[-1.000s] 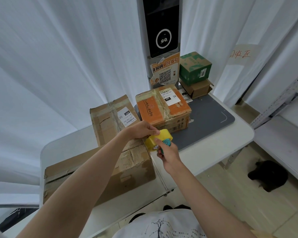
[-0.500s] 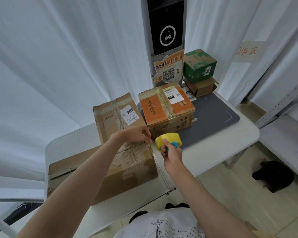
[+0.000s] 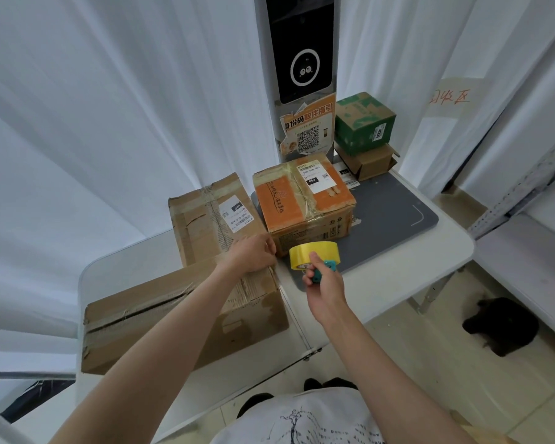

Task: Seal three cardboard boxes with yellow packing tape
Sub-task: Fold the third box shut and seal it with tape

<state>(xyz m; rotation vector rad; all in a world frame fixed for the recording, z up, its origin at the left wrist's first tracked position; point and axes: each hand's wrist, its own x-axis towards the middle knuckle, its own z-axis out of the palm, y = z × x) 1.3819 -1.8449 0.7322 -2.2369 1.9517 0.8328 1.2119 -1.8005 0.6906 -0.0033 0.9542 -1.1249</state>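
the right hand [image 3: 326,291] has its fingers curled round a teal-handled dispenser [image 3: 321,273] carrying the roll of yellow tape [image 3: 313,254], held up just above the white counter [image 3: 398,277], near the front of the orange box [image 3: 303,200]. the left hand [image 3: 253,254] rests on the near end of the tall brown box [image 3: 205,219], fingers bent over its edge where it meets the big brown box [image 3: 161,318] lying at the near left; whether they pinch a tape end i cannot tell. the orange box sits partly on a grey mat [image 3: 394,213]. at the far right a green box [image 3: 362,123] is stacked on a small brown one [image 3: 372,163], beside a black kiosk [image 3: 298,46].
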